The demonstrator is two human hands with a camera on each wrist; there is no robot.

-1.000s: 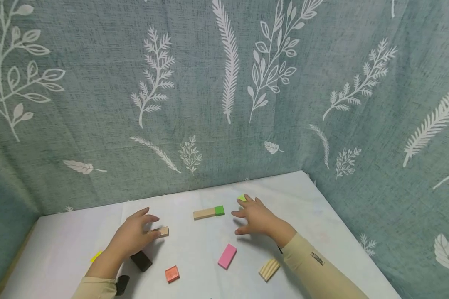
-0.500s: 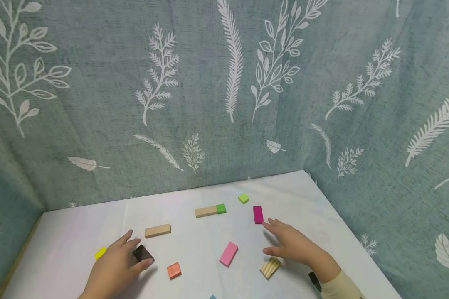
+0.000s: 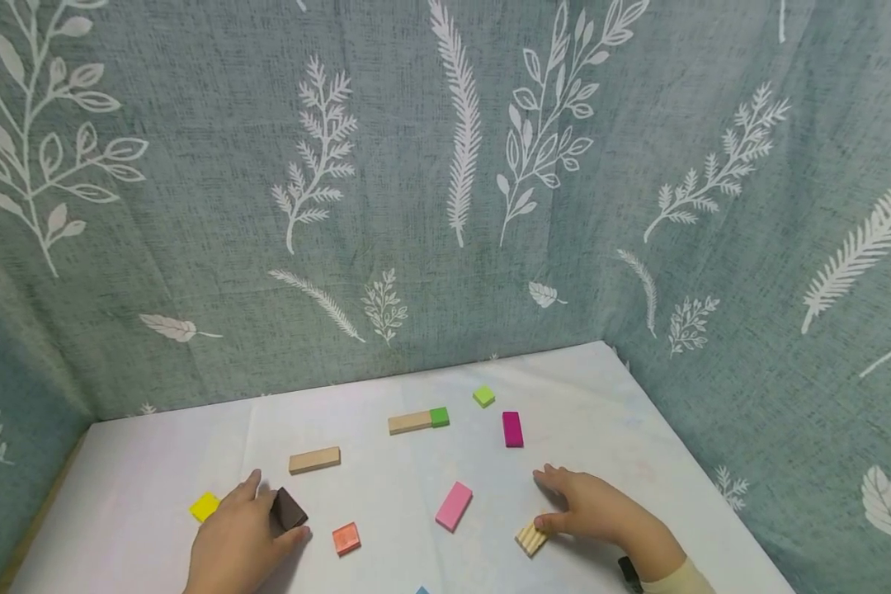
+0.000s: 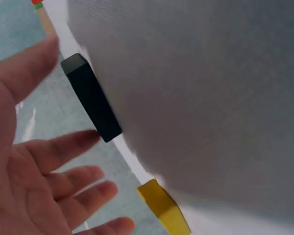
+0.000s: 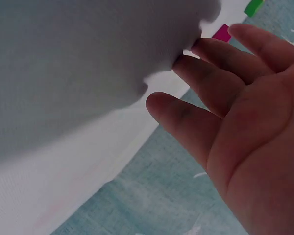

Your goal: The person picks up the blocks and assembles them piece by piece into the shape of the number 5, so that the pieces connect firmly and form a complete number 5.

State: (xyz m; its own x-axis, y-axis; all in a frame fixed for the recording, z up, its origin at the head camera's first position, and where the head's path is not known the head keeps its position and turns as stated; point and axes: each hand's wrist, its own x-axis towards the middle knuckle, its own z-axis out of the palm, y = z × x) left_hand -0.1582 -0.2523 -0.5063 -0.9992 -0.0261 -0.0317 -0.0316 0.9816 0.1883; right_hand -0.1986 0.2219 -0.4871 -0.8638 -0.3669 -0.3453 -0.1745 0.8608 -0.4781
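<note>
My left hand (image 3: pixel 241 540) hovers beside a dark block (image 3: pixel 290 509), thumb and fingers spread to either side of it. In the left wrist view, the index fingertip reaches one end of that dark block (image 4: pixel 90 98); whether it touches is unclear. A yellow block (image 3: pixel 205 506) lies just left of the hand. My right hand (image 3: pixel 601 516), fingers extended and empty, is above the cloth on the right. Its thumb partly covers a ridged pale wooden block (image 3: pixel 530 539); contact cannot be made out. Beyond these fingers lies a magenta block (image 3: pixel 513 430).
A plain wooden block (image 3: pixel 315 460), an orange-red block (image 3: pixel 346 539) and a pink block (image 3: pixel 454 506) lie between the hands. Farther back are a wooden block (image 3: pixel 410 422) touching a green block (image 3: pixel 440 417), and a lime block (image 3: pixel 483 397). A blue corner (image 3: pixel 422 590) shows in front.
My left hand has drawn back from the plain wooden block to the dark block. The right hand has come back and right toward the ridged block, uncovering the magenta and lime blocks.
</note>
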